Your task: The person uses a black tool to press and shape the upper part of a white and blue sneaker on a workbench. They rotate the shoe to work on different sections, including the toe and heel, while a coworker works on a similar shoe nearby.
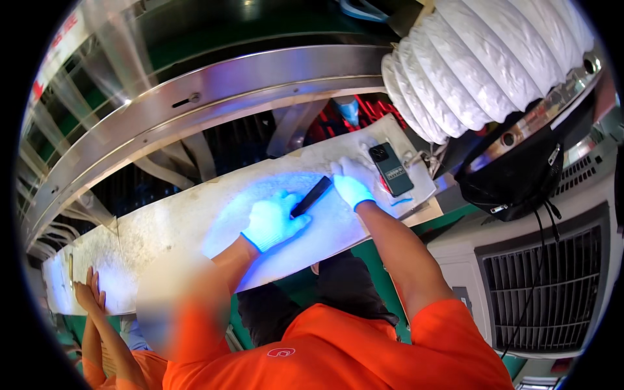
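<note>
My left hand [273, 221], in a white knit glove lit blue, is closed on the lower end of a slim black bar-shaped piece [312, 197]. The bar slants up to the right, and its exact kind does not show. My right hand [351, 183], gloved too, rests on the worktop just beyond the bar's upper end. Its fingers look stretched out, with nothing visible in them; whether it touches the bar I cannot tell. Blue light falls on the pale, scuffed worktop [188, 224] around both hands.
A dark phone [391, 170] lies right of my right hand. Behind the worktop runs a curved metal rail [240, 68]. A white ribbed duct [481, 62] and a black bag [513, 172] hang at right. A co-worker's bare hands [90, 289] rest at the far left.
</note>
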